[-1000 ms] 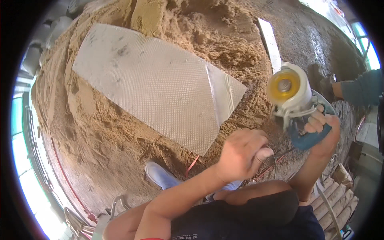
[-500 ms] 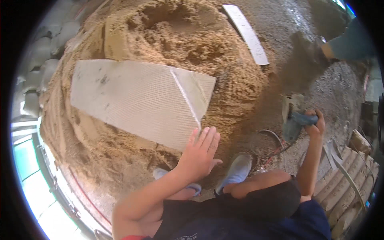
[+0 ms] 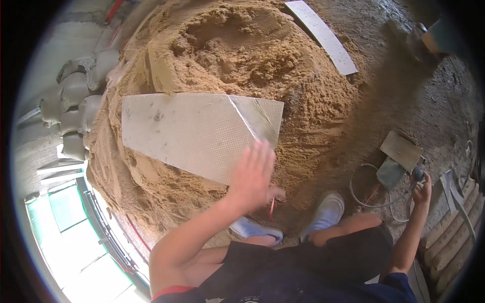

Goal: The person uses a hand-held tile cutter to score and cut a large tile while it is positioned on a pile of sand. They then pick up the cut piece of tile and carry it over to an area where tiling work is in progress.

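A large pale tile (image 3: 177, 134) with a fine grid texture lies on the heap of sand. A whitish line (image 3: 243, 116) runs slantwise across it near its right end. My left hand (image 3: 251, 174) is over the tile's near edge, close to the lower end of that line. Its fingers are stretched out and slightly blurred; whether they touch the tile I cannot tell. Off to the right, my right hand (image 3: 422, 191) is closed around the handle of a handheld power cutter (image 3: 396, 164), whose flat base plate (image 3: 401, 150) shows. Its blade I cannot make out.
The sand heap (image 3: 237, 55) has a hollow at its far side. A narrow pale strip (image 3: 323, 38) lies at its far right. A looped cable (image 3: 352, 184) is beside the cutter. Stuffed sacks (image 3: 73, 118) are piled at left; beige rounded, ridged pieces (image 3: 452, 247) lie at lower right.
The cutter has turned and its base plate now shows; my right hand has moved down with it. My left hand has shifted farther onto the tile. The whole view has swung somewhat.
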A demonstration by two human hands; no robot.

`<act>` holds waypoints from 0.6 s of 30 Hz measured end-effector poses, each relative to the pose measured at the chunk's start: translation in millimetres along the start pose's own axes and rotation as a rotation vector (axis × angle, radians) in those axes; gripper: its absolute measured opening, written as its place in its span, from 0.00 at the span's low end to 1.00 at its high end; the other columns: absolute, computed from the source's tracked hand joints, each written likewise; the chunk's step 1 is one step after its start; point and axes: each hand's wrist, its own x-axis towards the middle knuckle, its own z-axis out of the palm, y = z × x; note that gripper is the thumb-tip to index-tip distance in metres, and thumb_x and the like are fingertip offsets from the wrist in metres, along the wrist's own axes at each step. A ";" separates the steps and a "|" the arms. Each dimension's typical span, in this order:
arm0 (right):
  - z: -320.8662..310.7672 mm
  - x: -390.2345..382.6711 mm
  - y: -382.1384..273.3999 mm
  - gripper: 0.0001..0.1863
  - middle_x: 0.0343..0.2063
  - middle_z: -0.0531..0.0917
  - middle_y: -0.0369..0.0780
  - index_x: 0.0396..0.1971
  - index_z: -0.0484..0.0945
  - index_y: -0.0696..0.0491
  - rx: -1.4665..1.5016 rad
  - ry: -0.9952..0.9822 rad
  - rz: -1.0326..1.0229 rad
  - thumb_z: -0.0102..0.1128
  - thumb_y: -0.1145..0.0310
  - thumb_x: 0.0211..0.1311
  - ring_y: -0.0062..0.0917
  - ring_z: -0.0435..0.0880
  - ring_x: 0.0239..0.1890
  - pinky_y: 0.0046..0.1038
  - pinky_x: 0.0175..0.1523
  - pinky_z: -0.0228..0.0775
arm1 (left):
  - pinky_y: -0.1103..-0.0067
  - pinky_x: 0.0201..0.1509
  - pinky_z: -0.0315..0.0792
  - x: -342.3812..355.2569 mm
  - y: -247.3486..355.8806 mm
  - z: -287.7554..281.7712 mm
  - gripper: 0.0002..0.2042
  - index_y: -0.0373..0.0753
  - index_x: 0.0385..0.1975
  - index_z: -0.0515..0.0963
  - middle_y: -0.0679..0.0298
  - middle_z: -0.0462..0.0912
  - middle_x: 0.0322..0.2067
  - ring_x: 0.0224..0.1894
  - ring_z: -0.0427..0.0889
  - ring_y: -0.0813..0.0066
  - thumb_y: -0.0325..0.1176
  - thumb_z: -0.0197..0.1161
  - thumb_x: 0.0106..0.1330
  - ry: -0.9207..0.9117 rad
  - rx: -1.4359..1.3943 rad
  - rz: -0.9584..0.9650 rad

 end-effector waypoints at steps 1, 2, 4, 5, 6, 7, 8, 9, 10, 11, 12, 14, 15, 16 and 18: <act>32.6 -49.2 12.5 0.20 0.52 0.77 0.40 0.54 0.75 0.55 -0.289 0.130 -0.133 0.56 0.61 0.68 0.32 0.77 0.52 0.33 0.55 0.70 | 0.54 0.74 0.48 -25.2 -2.5 -3.7 0.43 0.26 0.66 0.60 0.39 0.54 0.70 0.73 0.52 0.41 0.53 0.65 0.60 -0.017 0.019 -0.029; 62.3 -97.9 16.2 0.22 0.56 0.74 0.38 0.57 0.74 0.54 -0.519 0.168 -0.263 0.57 0.59 0.68 0.30 0.75 0.53 0.30 0.55 0.68 | 0.55 0.73 0.50 -53.5 -10.6 -10.3 0.41 0.29 0.65 0.62 0.41 0.56 0.69 0.73 0.54 0.44 0.53 0.66 0.59 -0.174 -0.061 0.100; 56.3 -116.7 2.5 0.26 0.59 0.74 0.44 0.64 0.67 0.60 -0.876 0.000 -0.815 0.52 0.63 0.70 0.30 0.73 0.57 0.28 0.62 0.64 | 0.56 0.73 0.52 -62.5 -29.4 -28.9 0.39 0.31 0.65 0.64 0.44 0.58 0.69 0.72 0.56 0.47 0.52 0.67 0.59 -0.288 -0.093 0.209; 87.2 -150.6 4.7 0.23 0.56 0.76 0.45 0.60 0.70 0.62 -0.775 -0.099 -0.857 0.51 0.66 0.70 0.30 0.75 0.57 0.28 0.63 0.65 | 0.57 0.71 0.56 -62.3 -43.1 -37.1 0.36 0.33 0.64 0.66 0.46 0.62 0.67 0.70 0.61 0.49 0.51 0.66 0.60 -0.235 -0.159 0.131; 112.0 -166.0 6.1 0.21 0.54 0.77 0.45 0.58 0.71 0.62 -0.675 -0.290 -0.724 0.52 0.67 0.70 0.29 0.76 0.55 0.28 0.63 0.65 | 0.58 0.69 0.60 -64.9 -59.4 -40.9 0.33 0.35 0.62 0.68 0.48 0.66 0.65 0.67 0.66 0.51 0.49 0.65 0.62 -0.151 -0.240 0.065; 139.1 -177.9 12.5 0.20 0.52 0.78 0.44 0.57 0.73 0.62 -0.596 -0.485 -0.583 0.53 0.67 0.69 0.28 0.77 0.54 0.27 0.62 0.66 | 0.58 0.69 0.60 -72.2 -77.9 -42.7 0.33 0.35 0.62 0.68 0.48 0.66 0.65 0.67 0.66 0.51 0.49 0.65 0.62 -0.112 -0.217 0.030; 181.9 -198.0 27.8 0.20 0.52 0.78 0.44 0.57 0.73 0.62 -0.592 -0.536 -0.594 0.53 0.67 0.69 0.28 0.77 0.54 0.27 0.62 0.66 | 0.59 0.66 0.64 -81.2 -99.3 -43.5 0.30 0.35 0.60 0.69 0.48 0.70 0.61 0.63 0.70 0.52 0.49 0.64 0.65 -0.081 -0.406 -0.284; 233.1 -223.0 50.1 0.19 0.50 0.78 0.43 0.55 0.73 0.62 -0.605 -0.719 -0.354 0.53 0.68 0.69 0.26 0.78 0.53 0.27 0.61 0.67 | 0.60 0.63 0.68 -95.9 -117.6 -40.2 0.27 0.35 0.58 0.70 0.49 0.74 0.57 0.59 0.74 0.52 0.48 0.62 0.67 -0.053 -0.599 -0.602; 278.7 -246.8 69.9 0.18 0.48 0.79 0.41 0.54 0.74 0.61 -0.624 -0.885 -0.114 0.54 0.68 0.68 0.25 0.78 0.51 0.26 0.59 0.69 | 0.60 0.63 0.68 -113.6 -133.9 -28.7 0.27 0.35 0.58 0.70 0.49 0.74 0.57 0.59 0.74 0.52 0.48 0.62 0.67 -0.025 -0.598 -0.634; 312.6 -257.6 92.5 0.18 0.47 0.79 0.40 0.53 0.74 0.62 -0.829 -0.999 -0.418 0.55 0.70 0.66 0.26 0.79 0.50 0.26 0.57 0.70 | 0.62 0.59 0.70 -128.5 -147.0 -14.0 0.25 0.34 0.55 0.71 0.49 0.76 0.54 0.55 0.77 0.53 0.49 0.61 0.69 -0.022 -0.874 -0.940; 344.3 -254.8 107.5 0.18 0.44 0.79 0.40 0.52 0.73 0.62 -0.939 -1.114 -0.673 0.58 0.72 0.64 0.25 0.79 0.48 0.28 0.55 0.71 | 0.63 0.56 0.73 -136.1 -154.5 1.0 0.23 0.33 0.51 0.72 0.49 0.78 0.50 0.51 0.80 0.54 0.49 0.60 0.70 -0.027 -1.168 -1.225; 424.0 -284.5 136.8 0.19 0.43 0.79 0.44 0.52 0.73 0.60 -1.077 -1.227 -0.893 0.60 0.73 0.61 0.30 0.80 0.47 0.31 0.55 0.71 | 0.64 0.55 0.74 -147.5 -151.6 29.0 0.22 0.33 0.49 0.73 0.50 0.79 0.48 0.49 0.81 0.56 0.49 0.58 0.71 0.245 -1.446 -1.325; 460.7 -292.2 150.7 0.19 0.43 0.79 0.47 0.51 0.73 0.59 -1.120 -1.231 -1.210 0.61 0.71 0.61 0.36 0.80 0.46 0.34 0.54 0.71 | 0.64 0.53 0.75 -143.2 -150.6 39.5 0.21 0.33 0.47 0.73 0.51 0.80 0.46 0.48 0.81 0.57 0.48 0.57 0.72 0.544 -1.718 -1.350; 492.5 -299.8 169.4 0.18 0.46 0.79 0.48 0.50 0.74 0.58 -1.232 -1.224 -1.224 0.61 0.70 0.61 0.42 0.80 0.48 0.35 0.54 0.72 | 0.64 0.53 0.76 -146.3 -157.3 52.5 0.19 0.34 0.47 0.74 0.54 0.81 0.45 0.47 0.82 0.59 0.47 0.57 0.72 0.684 -1.933 -1.279; 545.8 -315.4 191.9 0.24 0.42 0.82 0.50 0.46 0.76 0.58 -1.683 -1.178 -1.089 0.56 0.51 0.65 0.44 0.82 0.46 0.40 0.51 0.73 | 0.64 0.53 0.76 -128.5 -163.4 57.6 0.18 0.36 0.47 0.74 0.55 0.81 0.45 0.47 0.82 0.60 0.46 0.57 0.72 0.820 -2.069 -1.249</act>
